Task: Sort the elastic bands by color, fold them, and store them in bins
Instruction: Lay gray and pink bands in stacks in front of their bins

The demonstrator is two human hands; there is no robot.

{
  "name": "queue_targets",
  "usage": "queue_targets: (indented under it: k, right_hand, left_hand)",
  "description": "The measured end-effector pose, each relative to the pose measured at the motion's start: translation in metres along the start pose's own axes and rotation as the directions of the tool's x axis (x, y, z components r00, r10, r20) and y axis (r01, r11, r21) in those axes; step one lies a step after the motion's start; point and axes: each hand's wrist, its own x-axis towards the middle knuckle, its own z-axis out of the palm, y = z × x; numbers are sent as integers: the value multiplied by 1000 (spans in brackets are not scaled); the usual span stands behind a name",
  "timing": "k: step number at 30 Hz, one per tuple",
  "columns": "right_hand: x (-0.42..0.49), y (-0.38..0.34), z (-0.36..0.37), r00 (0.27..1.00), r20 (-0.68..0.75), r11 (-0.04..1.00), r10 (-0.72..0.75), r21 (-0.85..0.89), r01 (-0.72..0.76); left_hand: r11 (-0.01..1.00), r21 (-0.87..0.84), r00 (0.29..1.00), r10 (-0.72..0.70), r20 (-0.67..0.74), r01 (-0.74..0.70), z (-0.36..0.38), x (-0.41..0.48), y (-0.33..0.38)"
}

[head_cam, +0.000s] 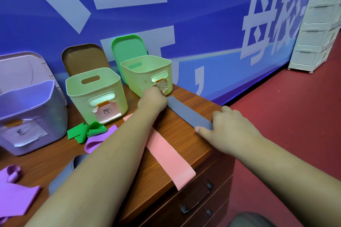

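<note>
Early days, I'd judge. Left of the grey band (188, 113), a purple band (13, 195) and pink band (167, 155) lie unfolded. The right hand (227, 128) pinches the grey band's near end. The left hand (153, 100) sits on its far end, grip hidden. Bins (96, 96) wait behind.

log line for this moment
left hand: holds grey band far end | right hand: holds near end | band: flat on cabinet
</note>
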Motion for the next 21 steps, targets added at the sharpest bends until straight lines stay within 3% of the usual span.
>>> queue_targets:
  k: [5, 21]
  right_hand:
    - [-3, -6, 0, 1000, 16, 1000, -22, -13, 22]
    - [-1, -13, 0, 1000, 26, 998, 17, 55, -18]
  left_hand:
    - [996, 40, 992, 80, 92, -84, -4, -1, -2]
    - [990, 67, 989, 117, 85, -123, -9, -11, -3]
